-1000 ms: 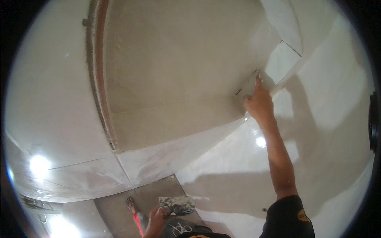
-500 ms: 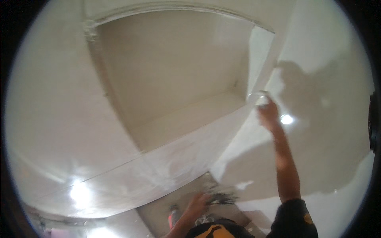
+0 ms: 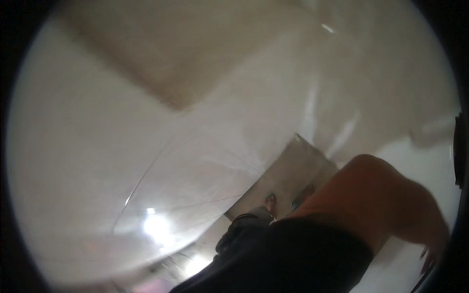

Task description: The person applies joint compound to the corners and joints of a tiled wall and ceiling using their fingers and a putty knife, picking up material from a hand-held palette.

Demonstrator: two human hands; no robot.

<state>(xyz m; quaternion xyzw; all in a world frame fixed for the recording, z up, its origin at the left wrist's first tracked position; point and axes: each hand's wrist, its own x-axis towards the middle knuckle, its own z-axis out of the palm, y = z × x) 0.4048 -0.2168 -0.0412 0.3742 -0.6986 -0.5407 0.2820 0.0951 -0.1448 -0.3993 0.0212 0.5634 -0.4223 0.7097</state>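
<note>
My right arm, in a dark sleeve (image 3: 312,259), bends sharply at the elbow. My right hand (image 3: 432,251) hangs low at the right rim of the view, blurred and partly cut off. Its fingers look curled, and a thin dark edge shows below them; what they hold I cannot make out. The hand is nearest to a white surface (image 3: 395,259) at the lower right. My left hand is out of view. A pale plastered wall (image 3: 97,127) fills the left and middle, with the blurred corner of a recess (image 3: 181,100) at the top.
Below, a grey-brown floor patch (image 3: 278,171) meets the walls, with feet (image 3: 271,201) on it. A bright light spot (image 3: 157,227) shines at the lower left, near a blurred pinkish thing (image 3: 156,285). Another wall (image 3: 381,83) rises at the right.
The view has swung, so the recess slides to the upper left. My right hand has left the recess's edge and dropped to the lower right. My left hand has gone out of view.
</note>
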